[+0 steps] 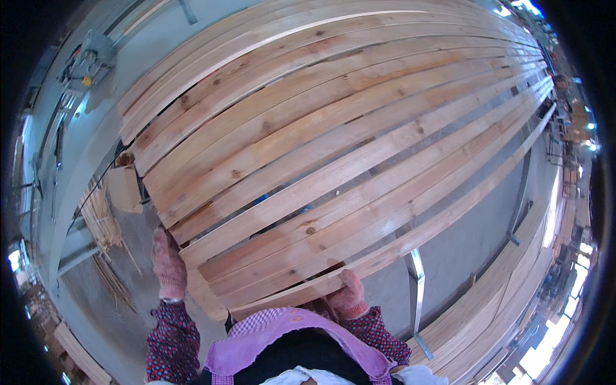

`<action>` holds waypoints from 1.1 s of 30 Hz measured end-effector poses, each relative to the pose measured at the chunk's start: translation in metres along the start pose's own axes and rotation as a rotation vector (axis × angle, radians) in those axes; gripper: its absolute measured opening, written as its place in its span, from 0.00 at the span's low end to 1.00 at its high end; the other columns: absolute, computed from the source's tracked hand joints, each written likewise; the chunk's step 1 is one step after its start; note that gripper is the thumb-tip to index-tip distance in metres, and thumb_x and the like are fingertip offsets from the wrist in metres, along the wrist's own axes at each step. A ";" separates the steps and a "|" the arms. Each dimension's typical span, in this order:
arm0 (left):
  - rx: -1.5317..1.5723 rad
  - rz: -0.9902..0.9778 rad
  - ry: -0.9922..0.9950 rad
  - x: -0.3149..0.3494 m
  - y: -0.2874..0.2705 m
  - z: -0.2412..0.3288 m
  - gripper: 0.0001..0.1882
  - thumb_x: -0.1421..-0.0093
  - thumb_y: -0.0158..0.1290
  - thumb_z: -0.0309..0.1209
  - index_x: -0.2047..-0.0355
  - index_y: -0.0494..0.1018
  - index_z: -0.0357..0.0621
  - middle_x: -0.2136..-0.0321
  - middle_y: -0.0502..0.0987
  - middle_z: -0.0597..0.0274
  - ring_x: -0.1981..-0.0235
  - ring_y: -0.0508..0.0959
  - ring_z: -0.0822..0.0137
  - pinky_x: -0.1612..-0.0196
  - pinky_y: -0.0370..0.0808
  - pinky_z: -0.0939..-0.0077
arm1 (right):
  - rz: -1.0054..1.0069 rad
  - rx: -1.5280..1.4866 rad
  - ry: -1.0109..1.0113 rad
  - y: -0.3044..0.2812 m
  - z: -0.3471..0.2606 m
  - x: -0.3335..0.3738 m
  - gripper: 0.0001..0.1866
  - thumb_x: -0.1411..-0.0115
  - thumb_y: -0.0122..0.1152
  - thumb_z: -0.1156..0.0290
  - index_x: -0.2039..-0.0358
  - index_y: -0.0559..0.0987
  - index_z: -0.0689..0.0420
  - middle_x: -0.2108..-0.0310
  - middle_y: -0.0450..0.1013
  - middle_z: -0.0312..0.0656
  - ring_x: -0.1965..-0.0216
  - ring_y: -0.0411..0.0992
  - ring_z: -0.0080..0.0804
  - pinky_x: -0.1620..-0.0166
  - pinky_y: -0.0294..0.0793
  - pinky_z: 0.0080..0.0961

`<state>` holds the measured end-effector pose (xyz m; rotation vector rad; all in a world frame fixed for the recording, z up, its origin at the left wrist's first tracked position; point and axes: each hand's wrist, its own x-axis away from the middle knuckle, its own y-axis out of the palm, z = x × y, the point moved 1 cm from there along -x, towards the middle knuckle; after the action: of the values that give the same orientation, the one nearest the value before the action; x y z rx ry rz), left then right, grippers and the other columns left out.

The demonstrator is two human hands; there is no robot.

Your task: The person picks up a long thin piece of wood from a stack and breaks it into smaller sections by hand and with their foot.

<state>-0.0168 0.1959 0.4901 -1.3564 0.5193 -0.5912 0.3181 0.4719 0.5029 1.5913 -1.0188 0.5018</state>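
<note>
Long pale wooden boards (308,154) lie side by side before me, with knots and narrow gaps between them. My left hand (170,269), in a pinkish work glove, is at the left ends of the boards. Its fingers point away from me, stretched along the board ends. At the near edge, my gloved right hand (348,296) grips the nearest board (378,256), its thumb over the top edge. The fingers underneath are hidden by the wood and my body.
A metal support bar (418,276) stands right of my right hand. More long timber (487,301) is stacked at the lower right. Thin wood strips (106,221) and a wooden block (124,189) are on the left. A machine (93,61) stands at the far left.
</note>
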 end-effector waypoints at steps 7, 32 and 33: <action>0.567 0.046 -0.191 -0.061 -0.002 -0.001 0.21 0.34 0.49 0.24 0.41 0.69 0.37 0.47 0.76 0.46 0.45 0.74 0.46 0.42 0.72 0.57 | 0.020 0.024 0.011 -0.011 0.002 0.000 0.40 0.48 0.62 0.56 0.37 0.65 0.63 0.39 0.66 0.54 0.37 0.64 0.54 0.34 0.63 0.55; 1.355 0.049 -0.858 -0.063 -0.005 0.043 0.21 0.34 0.57 0.44 0.51 0.78 0.39 0.55 0.80 0.58 0.52 0.77 0.64 0.46 0.71 0.68 | 0.044 0.209 -0.007 -0.016 -0.005 0.004 0.41 0.47 0.63 0.51 0.37 0.67 0.63 0.40 0.67 0.54 0.40 0.67 0.52 0.37 0.67 0.51; 1.396 0.050 -0.900 -0.066 -0.006 0.043 0.20 0.34 0.57 0.42 0.50 0.77 0.38 0.55 0.80 0.57 0.52 0.77 0.62 0.46 0.71 0.67 | 0.048 0.208 -0.005 -0.015 -0.005 0.005 0.42 0.47 0.64 0.51 0.37 0.67 0.63 0.40 0.67 0.53 0.40 0.67 0.52 0.37 0.67 0.52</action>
<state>-0.0385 0.2703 0.5030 -0.1504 -0.5626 -0.1311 0.3335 0.4755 0.4996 1.7549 -1.0370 0.6538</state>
